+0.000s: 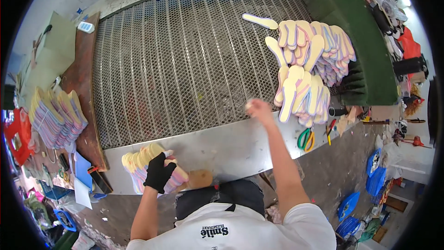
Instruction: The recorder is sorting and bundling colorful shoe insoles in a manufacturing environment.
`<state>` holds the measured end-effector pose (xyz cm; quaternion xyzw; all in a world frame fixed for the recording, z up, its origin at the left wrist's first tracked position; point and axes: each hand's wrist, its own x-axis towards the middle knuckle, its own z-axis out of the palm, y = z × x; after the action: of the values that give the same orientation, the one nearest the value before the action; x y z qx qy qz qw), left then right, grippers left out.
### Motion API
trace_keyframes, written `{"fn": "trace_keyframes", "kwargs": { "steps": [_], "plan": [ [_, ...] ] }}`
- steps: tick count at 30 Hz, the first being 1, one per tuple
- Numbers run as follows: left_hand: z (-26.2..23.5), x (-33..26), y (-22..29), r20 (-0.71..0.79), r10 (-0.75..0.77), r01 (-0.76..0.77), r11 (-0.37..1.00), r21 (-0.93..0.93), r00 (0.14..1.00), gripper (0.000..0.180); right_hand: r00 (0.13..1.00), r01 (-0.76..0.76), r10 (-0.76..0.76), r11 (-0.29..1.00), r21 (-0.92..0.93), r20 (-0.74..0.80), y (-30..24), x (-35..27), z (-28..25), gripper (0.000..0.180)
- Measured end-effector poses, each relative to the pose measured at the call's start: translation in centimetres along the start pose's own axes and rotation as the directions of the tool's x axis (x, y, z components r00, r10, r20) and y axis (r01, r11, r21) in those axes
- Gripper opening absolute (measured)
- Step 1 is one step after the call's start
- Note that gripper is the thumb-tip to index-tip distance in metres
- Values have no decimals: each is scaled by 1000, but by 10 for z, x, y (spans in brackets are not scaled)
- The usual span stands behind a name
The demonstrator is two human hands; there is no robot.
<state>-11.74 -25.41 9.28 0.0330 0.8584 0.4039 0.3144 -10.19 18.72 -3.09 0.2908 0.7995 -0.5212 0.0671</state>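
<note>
My left hand, in a black glove, grips a fanned stack of shoe insoles at the front edge of the metal table. The insoles have cream tops and pink and lilac edges. My bare right hand is over the near edge of the metal mesh, smeared by motion; its fingers look bent, but what they hold, if anything, does not show. To the far right of that hand lies a large heap of similar insoles, with a few loose ones beside it on the mesh.
Bundled insoles stand on the left bench. Green-and-orange-handled scissors lie on the metal edge at right, near a yellow-and-red tool. A dark green padded wall bounds the mesh. Blue baskets stand on the floor.
</note>
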Motion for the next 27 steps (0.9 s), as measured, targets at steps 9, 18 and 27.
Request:
{"fn": "trace_keyframes", "kwargs": {
  "steps": [9,18,27],
  "plan": [
    [92,49,79,52,-100,109,975,-193,994,43,928,-172,-159,617,-768,-336,-49,188,-146,38],
    [124,79,75,79,-226,234,967,-104,971,40,982,148,-185,847,-511,-23,-43,188,-176,32],
    [132,99,79,129,-181,198,970,-141,975,40,810,582,-381,434,-688,446,-2,111,-230,17]
  ]
}}
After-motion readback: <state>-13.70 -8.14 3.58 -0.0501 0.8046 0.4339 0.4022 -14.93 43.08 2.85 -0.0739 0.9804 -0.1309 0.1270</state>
